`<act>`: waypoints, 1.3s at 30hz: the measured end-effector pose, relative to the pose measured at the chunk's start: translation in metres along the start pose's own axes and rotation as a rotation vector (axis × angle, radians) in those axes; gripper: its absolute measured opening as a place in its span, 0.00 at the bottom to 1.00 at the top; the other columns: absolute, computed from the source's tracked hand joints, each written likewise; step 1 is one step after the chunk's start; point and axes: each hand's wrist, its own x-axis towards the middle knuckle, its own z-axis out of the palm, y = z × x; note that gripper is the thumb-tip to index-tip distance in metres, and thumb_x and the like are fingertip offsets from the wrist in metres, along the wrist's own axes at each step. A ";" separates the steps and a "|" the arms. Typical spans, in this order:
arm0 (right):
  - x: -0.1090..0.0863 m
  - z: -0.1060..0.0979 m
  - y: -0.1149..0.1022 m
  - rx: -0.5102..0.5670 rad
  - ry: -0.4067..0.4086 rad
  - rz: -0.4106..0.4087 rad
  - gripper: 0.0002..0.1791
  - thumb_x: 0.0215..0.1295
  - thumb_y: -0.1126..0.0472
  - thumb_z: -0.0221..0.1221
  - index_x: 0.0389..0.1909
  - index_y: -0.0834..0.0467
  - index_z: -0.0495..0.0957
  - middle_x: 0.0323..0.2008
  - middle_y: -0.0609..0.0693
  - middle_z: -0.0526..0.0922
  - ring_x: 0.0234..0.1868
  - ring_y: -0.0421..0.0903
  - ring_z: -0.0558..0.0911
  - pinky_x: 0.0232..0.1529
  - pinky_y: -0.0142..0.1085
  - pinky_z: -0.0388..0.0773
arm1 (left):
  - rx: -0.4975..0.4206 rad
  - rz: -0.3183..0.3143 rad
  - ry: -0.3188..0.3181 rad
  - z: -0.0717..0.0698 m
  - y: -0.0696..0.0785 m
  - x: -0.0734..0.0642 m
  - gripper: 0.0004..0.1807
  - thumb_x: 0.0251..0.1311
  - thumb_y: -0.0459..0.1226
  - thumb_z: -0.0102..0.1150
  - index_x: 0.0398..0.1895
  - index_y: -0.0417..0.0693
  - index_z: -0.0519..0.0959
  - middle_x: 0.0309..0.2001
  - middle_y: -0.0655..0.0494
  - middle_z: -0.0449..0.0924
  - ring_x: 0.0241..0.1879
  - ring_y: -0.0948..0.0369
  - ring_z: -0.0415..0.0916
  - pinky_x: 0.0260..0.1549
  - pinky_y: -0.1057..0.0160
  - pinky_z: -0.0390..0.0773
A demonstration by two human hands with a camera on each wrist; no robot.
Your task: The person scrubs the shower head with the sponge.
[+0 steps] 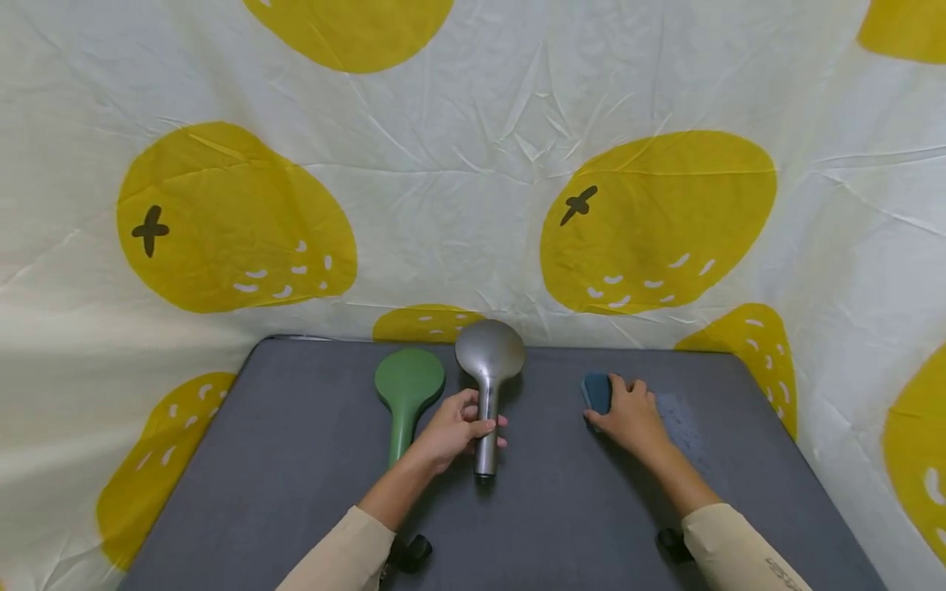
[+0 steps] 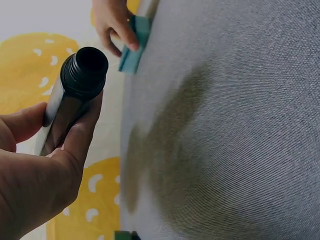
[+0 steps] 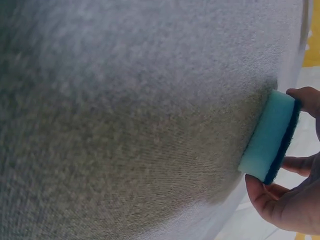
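Note:
My left hand (image 1: pixel 449 431) grips the handle of a silver handheld shower head (image 1: pixel 490 353) above the table, its round head pointing away from me. In the left wrist view the black threaded end (image 2: pixel 86 72) of that handle faces the camera. My right hand (image 1: pixel 634 417) pinches a sponge (image 3: pixel 270 136) between thumb and fingers. Light teal foam faces the table and a dark scouring layer is on the other side. The sponge is at the table's surface, on the right. Left of the silver piece lies a green shower head (image 1: pixel 410 382), its handle partly hidden by my left forearm.
A dark grey fabric-like table top (image 1: pixel 296 460) lies under both hands. Beside my right hand it bears a paler, speckled patch (image 1: pixel 678 423). Behind the far edge hangs a white cloth (image 1: pixel 458 222) with yellow fruit shapes, also along both sides.

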 end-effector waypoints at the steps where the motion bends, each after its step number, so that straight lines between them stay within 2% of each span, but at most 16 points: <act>1: -0.001 -0.001 -0.001 0.003 -0.004 -0.001 0.48 0.63 0.48 0.70 0.72 0.73 0.60 0.57 0.82 0.64 0.56 0.80 0.68 0.51 0.69 0.72 | 0.002 0.007 -0.003 0.000 0.002 -0.001 0.22 0.72 0.26 0.56 0.66 0.33 0.65 0.57 0.27 0.80 0.41 0.47 0.90 0.43 0.49 0.89; 8: -0.002 -0.007 -0.003 0.036 -0.010 -0.036 0.46 0.64 0.52 0.68 0.74 0.73 0.58 0.60 0.83 0.64 0.58 0.82 0.68 0.53 0.71 0.71 | -0.008 0.057 -0.026 -0.004 0.008 -0.006 0.25 0.71 0.24 0.56 0.69 0.34 0.65 0.58 0.24 0.78 0.41 0.47 0.89 0.50 0.50 0.87; 15: -0.009 -0.023 -0.009 0.055 0.038 -0.104 0.47 0.63 0.53 0.69 0.73 0.75 0.58 0.59 0.84 0.67 0.55 0.80 0.73 0.50 0.69 0.75 | -0.010 0.099 -0.043 -0.003 0.012 -0.010 0.25 0.71 0.23 0.55 0.69 0.33 0.64 0.59 0.22 0.76 0.41 0.47 0.89 0.50 0.53 0.87; 23: -0.017 -0.054 -0.028 0.089 0.116 -0.211 0.45 0.65 0.53 0.68 0.74 0.73 0.59 0.63 0.81 0.67 0.60 0.78 0.70 0.55 0.71 0.72 | 0.055 0.173 -0.034 -0.005 0.018 -0.014 0.27 0.72 0.24 0.55 0.71 0.37 0.64 0.58 0.30 0.80 0.45 0.45 0.88 0.53 0.53 0.86; 27: -0.019 -0.065 -0.039 0.107 0.231 -0.328 0.43 0.62 0.56 0.71 0.72 0.71 0.64 0.62 0.76 0.69 0.60 0.75 0.70 0.58 0.70 0.71 | 0.083 0.196 -0.033 -0.006 0.022 -0.016 0.27 0.72 0.24 0.55 0.72 0.39 0.65 0.58 0.31 0.81 0.46 0.43 0.88 0.54 0.52 0.85; 32: -0.022 -0.074 -0.055 0.092 0.381 -0.564 0.44 0.54 0.62 0.76 0.70 0.68 0.68 0.62 0.71 0.73 0.59 0.69 0.72 0.58 0.65 0.72 | 0.107 0.226 -0.045 -0.006 0.024 -0.019 0.28 0.71 0.24 0.55 0.73 0.38 0.64 0.58 0.29 0.80 0.47 0.38 0.86 0.55 0.52 0.85; 36: -0.027 -0.082 -0.071 0.076 0.459 -0.723 0.46 0.51 0.64 0.77 0.72 0.66 0.68 0.66 0.70 0.71 0.61 0.69 0.72 0.58 0.64 0.73 | 0.127 0.255 -0.047 -0.006 0.025 -0.020 0.28 0.71 0.23 0.55 0.72 0.38 0.65 0.57 0.29 0.80 0.47 0.36 0.85 0.55 0.53 0.85; 39: -0.031 -0.087 -0.084 0.047 0.479 -0.810 0.38 0.66 0.55 0.69 0.73 0.64 0.68 0.68 0.70 0.69 0.63 0.70 0.71 0.60 0.64 0.72 | 0.134 0.265 -0.034 -0.006 0.026 -0.020 0.28 0.71 0.23 0.56 0.72 0.40 0.67 0.57 0.31 0.81 0.47 0.37 0.86 0.55 0.54 0.85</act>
